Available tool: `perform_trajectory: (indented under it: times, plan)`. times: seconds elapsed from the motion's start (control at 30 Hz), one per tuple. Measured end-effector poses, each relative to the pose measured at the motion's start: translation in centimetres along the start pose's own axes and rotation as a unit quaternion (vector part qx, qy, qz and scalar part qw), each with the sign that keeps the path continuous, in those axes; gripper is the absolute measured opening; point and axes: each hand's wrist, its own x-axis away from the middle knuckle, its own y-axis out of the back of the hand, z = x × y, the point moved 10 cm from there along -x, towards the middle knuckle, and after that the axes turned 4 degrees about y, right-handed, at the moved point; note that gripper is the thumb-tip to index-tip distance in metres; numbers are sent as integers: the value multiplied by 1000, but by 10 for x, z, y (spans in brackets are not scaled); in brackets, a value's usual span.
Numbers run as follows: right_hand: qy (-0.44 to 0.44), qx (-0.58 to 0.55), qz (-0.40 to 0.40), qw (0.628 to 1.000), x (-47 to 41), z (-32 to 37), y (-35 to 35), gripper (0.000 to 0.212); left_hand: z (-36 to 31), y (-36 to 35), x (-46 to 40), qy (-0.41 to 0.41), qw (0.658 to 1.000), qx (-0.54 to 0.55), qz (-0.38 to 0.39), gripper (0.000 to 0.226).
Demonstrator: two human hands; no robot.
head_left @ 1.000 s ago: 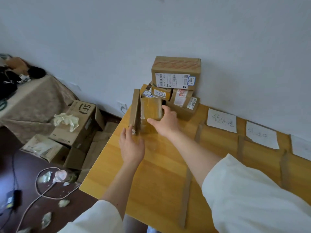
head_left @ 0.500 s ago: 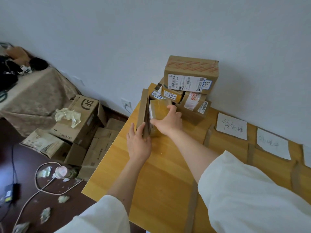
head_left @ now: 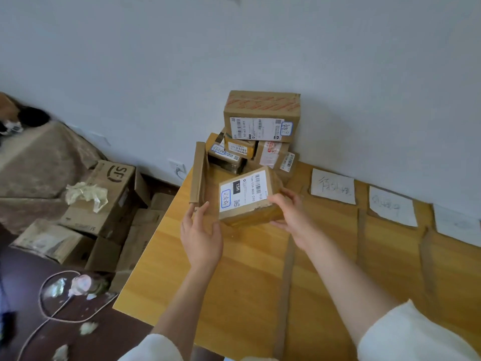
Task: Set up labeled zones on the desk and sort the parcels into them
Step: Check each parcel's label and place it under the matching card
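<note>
Your right hand (head_left: 291, 217) grips the labelled parcel (head_left: 247, 198) above the desk (head_left: 234, 282); your left hand (head_left: 201, 234), fingers relaxed, touches its corner. Since a second ago, it's tipped label-up, away from the flat box (head_left: 199, 173).

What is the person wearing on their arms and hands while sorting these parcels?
Both arms wear loose, cream-white sleeves pushed up toward the elbows, the left sleeve and the right sleeve, leaving the forearms bare. The left hand and right hand are bare: no gloves, rings, watch or bracelet show.
</note>
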Motion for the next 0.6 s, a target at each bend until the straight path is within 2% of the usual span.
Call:
perform_trajectory:
  times: [0.1, 0.2, 0.33, 0.4, 0.5, 0.6]
  plan:
    - [2, -47, 11, 999, 16, -9, 20, 53, -3, -6, 12, 3, 999, 32, 19, 42]
    - [-6, -111, 13, 994, 30, -21, 39, 50, -10, -15, 23, 19, 993, 97, 58, 37]
    - [-11, -121, 10, 993, 46, -29, 63, 33, -17, -35, 41, 69, 972, 185, 128, 42]
    - [-14, -123, 4, 992, 52, -32, 74, 29, -21, -47, 49, 90, 956, 223, 169, 46]
    - [-11, -129, -8, 992, 57, -32, 92, 29, -30, -67, 65, 136, 914, 287, 252, 57]
    - [-2, -133, -2, 991, 61, -30, 106, 37, -38, -82, 82, 152, 885, 303, 318, 55]
